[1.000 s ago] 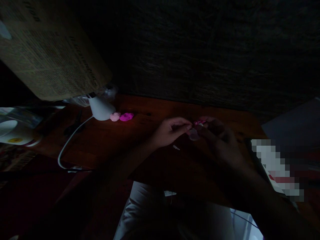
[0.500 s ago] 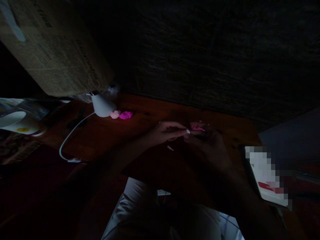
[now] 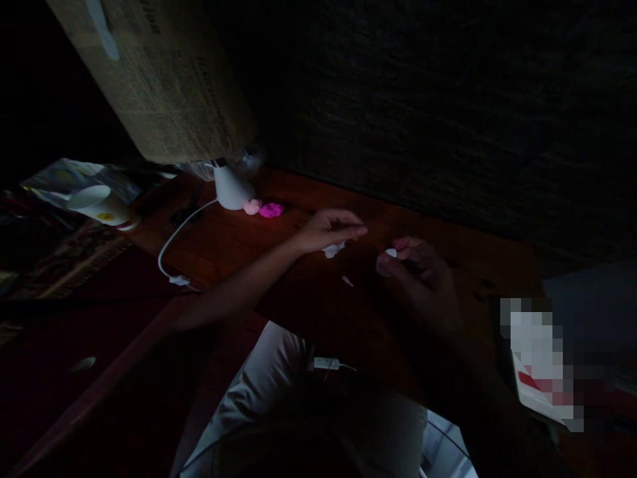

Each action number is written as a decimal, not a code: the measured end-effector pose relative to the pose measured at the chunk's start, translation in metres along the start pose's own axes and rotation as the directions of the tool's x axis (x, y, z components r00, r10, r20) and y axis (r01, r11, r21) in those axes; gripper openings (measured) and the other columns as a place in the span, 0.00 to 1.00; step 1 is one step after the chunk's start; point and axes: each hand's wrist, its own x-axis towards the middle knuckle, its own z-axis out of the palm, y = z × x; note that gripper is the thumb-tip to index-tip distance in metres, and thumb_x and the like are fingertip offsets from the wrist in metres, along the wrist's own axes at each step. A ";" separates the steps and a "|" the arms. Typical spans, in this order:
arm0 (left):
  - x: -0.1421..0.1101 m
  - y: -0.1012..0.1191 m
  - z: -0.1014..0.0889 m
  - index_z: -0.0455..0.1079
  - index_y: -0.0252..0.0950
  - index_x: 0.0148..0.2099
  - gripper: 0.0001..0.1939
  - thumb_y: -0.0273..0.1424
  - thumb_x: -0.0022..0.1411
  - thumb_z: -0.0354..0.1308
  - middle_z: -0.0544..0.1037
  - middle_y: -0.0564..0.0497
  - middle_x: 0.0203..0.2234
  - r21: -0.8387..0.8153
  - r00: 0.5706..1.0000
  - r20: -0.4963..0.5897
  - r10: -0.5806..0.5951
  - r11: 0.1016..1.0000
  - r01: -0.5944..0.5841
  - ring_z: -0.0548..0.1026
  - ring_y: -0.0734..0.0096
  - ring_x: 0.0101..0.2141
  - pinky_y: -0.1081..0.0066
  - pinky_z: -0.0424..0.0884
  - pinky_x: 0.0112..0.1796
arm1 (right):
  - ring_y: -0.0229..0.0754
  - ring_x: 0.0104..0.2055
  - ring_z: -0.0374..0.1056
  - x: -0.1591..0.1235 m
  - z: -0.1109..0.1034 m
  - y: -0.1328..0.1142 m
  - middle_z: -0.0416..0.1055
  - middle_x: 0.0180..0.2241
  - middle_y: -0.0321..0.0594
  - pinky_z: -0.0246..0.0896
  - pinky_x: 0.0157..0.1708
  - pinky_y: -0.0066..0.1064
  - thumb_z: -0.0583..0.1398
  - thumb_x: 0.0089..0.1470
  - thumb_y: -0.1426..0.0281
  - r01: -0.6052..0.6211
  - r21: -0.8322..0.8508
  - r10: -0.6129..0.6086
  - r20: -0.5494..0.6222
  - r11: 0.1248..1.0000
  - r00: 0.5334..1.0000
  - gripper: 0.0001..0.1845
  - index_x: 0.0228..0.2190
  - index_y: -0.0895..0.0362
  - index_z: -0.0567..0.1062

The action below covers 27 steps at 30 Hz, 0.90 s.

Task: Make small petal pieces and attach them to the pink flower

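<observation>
Between the thumb and fingers of my right hand [image 3: 428, 272] is a small white round piece [image 3: 391, 253], perhaps clay. A bit of pink [image 3: 399, 243] shows behind those fingers, mostly hidden. My left hand [image 3: 331, 229] is held apart on the left, thumb and fingertips brought together; whether anything is between them is too dark to see. Just below it lies a pale crumpled piece [image 3: 334, 249] on the wooden table [image 3: 308, 299]. A small pale sliver [image 3: 347, 281] rests on the wood between the hands.
Light pink [image 3: 253, 206] and magenta [image 3: 271, 210] clay-like lumps sit against a white lamp base [image 3: 231, 189] with a newsprint shade [image 3: 174, 86]. Its white cable [image 3: 164, 249] curls left. A paper cup [image 3: 102, 204] stands far left, a blurred-out phone-like device [image 3: 540, 365] right.
My hands have parted, and the white round piece has stayed with the right one. The pale crumpled piece under my left hand now shows. The camera view has shifted.
</observation>
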 end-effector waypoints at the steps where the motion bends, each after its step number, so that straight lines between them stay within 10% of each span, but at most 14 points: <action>1: -0.001 0.001 -0.002 0.77 0.31 0.36 0.18 0.41 0.53 0.71 0.77 0.54 0.24 0.026 0.996 0.086 -0.010 1.000 0.008 0.69 0.82 0.23 0.77 0.63 0.26 | 0.46 0.45 0.72 -0.001 0.001 -0.001 0.75 0.44 0.40 0.66 0.46 0.42 0.68 0.52 0.66 -0.009 0.007 0.009 -0.035 1.000 0.999 0.10 0.23 0.53 0.74; 5: -0.007 0.006 -0.006 0.78 0.31 0.37 0.14 0.37 0.53 0.71 0.79 0.52 0.26 0.258 0.893 0.431 -0.132 0.966 0.018 0.73 0.78 0.26 0.76 0.65 0.29 | 0.46 0.45 0.73 -0.004 0.004 -0.010 0.76 0.43 0.39 0.66 0.46 0.41 0.70 0.50 0.65 -0.045 0.031 0.047 -0.062 0.999 0.997 0.09 0.24 0.52 0.76; 15: -0.010 -0.002 -0.004 0.80 0.33 0.40 0.11 0.27 0.52 0.72 0.79 0.50 0.31 0.540 0.767 0.615 -0.184 0.807 -0.239 0.72 0.76 0.29 0.76 0.65 0.32 | 0.47 0.39 0.77 -0.004 0.004 -0.023 0.82 0.36 0.39 0.70 0.41 0.40 0.72 0.46 0.60 -0.230 0.128 0.234 -0.019 0.965 0.972 0.18 0.41 0.49 0.82; 27: -0.014 0.006 0.002 0.77 0.34 0.40 0.05 0.30 0.61 0.63 0.79 0.52 0.29 0.513 0.812 0.556 -0.178 0.842 -0.167 0.72 0.77 0.28 0.77 0.65 0.31 | 0.43 0.34 0.77 -0.003 0.004 -0.020 0.81 0.30 0.35 0.72 0.37 0.38 0.72 0.48 0.62 -0.239 0.177 0.252 -0.053 0.955 0.966 0.17 0.41 0.48 0.83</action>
